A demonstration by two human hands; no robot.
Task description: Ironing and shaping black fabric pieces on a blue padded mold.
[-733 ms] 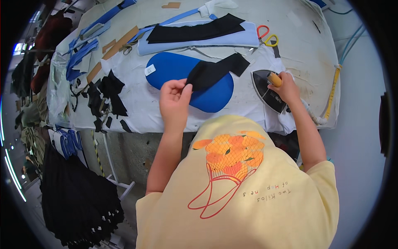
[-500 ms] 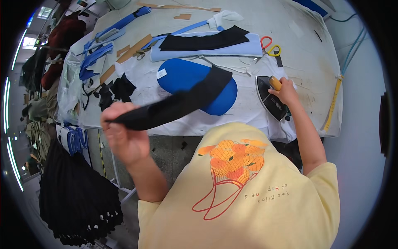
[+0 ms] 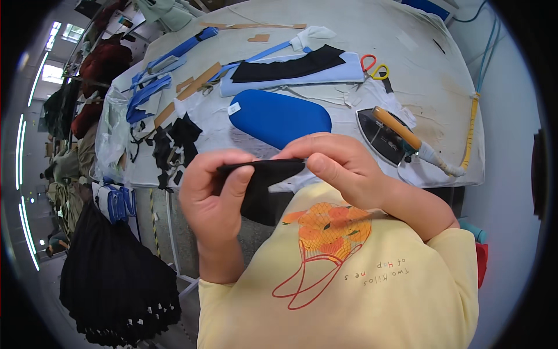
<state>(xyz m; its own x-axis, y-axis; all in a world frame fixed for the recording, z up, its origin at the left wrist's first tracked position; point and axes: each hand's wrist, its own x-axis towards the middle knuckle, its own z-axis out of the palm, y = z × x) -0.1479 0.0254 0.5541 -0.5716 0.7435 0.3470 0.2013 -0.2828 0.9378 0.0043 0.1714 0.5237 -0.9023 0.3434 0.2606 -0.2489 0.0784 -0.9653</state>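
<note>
Both hands hold a black fabric strip (image 3: 264,174) up close in front of my chest. My left hand (image 3: 215,192) pinches its left end, and my right hand (image 3: 340,166) grips its right end from above. The strip hangs folded below my fingers. Beyond my hands, a blue oval pressing pad (image 3: 279,119) lies on the white-covered table (image 3: 407,35). A dark iron (image 3: 386,136) with a wooden handle rests on the table to the right, with no hand on it.
A long black piece on pale blue fabric (image 3: 290,68) lies behind the pad, with red and yellow scissors (image 3: 375,68) beside it. Black scraps (image 3: 174,142) and blue strips (image 3: 148,87) sit at the left. Black garments (image 3: 110,285) hang below the table edge.
My right hand let go of the iron and came over to the black strip. My left hand pulled the strip off the blue pad and brought it in front of my chest.
</note>
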